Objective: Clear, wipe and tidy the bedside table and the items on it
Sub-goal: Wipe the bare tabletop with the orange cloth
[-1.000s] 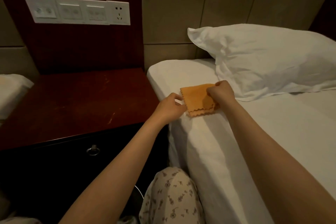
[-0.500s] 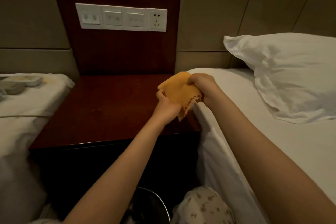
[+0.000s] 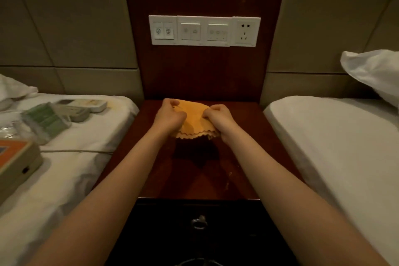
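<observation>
1. Centrally, cloth (image 3: 195, 119), orange with a scalloped edge: is hanging between both hands over the rear half of the worktop (image 3: 194, 179) and casting a shadow on the dark red wood beneath.
2. Left hand (image 3: 169, 116): fingers (image 3: 172, 103) are curling in and pinching the cloth's upper left edge.
3. Right hand (image 3: 220, 117): fingers (image 3: 210, 112) are curling in and pinching the cloth's right edge.
4. Worktop: is standing between two beds, with a ring pull (image 3: 199, 221) hanging on the dark front below.
5. Left bed (image 3: 71, 168): is carrying a green pack (image 3: 46, 120), a pale device (image 3: 86, 104) too blurred to identify, and an orange box (image 3: 15, 157).
6. Right bed (image 3: 334, 147): is carrying a white pillow (image 3: 375, 71) at its far end.
7. Switch panel (image 3: 204, 30): is sitting on the wooden wall behind the worktop.
</observation>
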{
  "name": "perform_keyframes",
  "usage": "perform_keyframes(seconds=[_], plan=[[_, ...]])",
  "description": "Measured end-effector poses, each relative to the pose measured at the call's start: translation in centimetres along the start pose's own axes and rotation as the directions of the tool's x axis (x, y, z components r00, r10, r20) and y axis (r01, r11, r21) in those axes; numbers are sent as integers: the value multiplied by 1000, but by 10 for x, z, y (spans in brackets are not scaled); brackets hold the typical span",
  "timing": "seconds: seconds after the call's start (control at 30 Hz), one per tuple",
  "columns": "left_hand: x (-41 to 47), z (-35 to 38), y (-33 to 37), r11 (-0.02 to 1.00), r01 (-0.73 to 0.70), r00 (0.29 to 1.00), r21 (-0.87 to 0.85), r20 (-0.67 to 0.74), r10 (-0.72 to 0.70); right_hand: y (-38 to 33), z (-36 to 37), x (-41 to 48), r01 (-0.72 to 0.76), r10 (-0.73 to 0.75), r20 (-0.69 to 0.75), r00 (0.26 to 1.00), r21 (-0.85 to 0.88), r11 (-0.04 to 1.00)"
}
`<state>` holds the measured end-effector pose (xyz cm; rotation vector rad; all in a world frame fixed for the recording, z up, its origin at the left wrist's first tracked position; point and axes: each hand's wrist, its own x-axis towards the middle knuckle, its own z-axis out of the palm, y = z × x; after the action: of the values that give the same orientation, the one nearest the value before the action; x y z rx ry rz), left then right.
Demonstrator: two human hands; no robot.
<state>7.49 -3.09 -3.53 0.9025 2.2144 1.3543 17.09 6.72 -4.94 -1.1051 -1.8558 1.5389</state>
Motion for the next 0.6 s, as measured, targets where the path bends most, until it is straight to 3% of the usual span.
perform_keyframes(seconds=[0.17, 0.27, 0.37, 0.47, 0.53, 0.6], plan=[[49, -33, -18, 996, 54, 997, 69, -58, -50, -11, 49, 40, 26, -22, 43, 999, -78, 997], [72, -36, -41, 962, 49, 989, 267, -145, -10, -5, 67, 58, 47, -67, -24, 997, -478, 877], [89, -31, -66, 785, -64, 989, 617, -63, 131, 6, 87, 70, 188, -212, 51, 976, -689, 700], [103, -27, -77, 466, -303, 951, 831, 295, 91, 11, 111, 83, 370, -257, 274, 927, -783, 501], [111, -31, -78, 397, -347, 924, 850, 383, -14, 10, 123, 94, 396, -206, 339, 918, -818, 418], [119, -37, -78, 360, -327, 929, 874, 367, -46, 8, 129, 105, 417, -182, 376, 909, -823, 385]])
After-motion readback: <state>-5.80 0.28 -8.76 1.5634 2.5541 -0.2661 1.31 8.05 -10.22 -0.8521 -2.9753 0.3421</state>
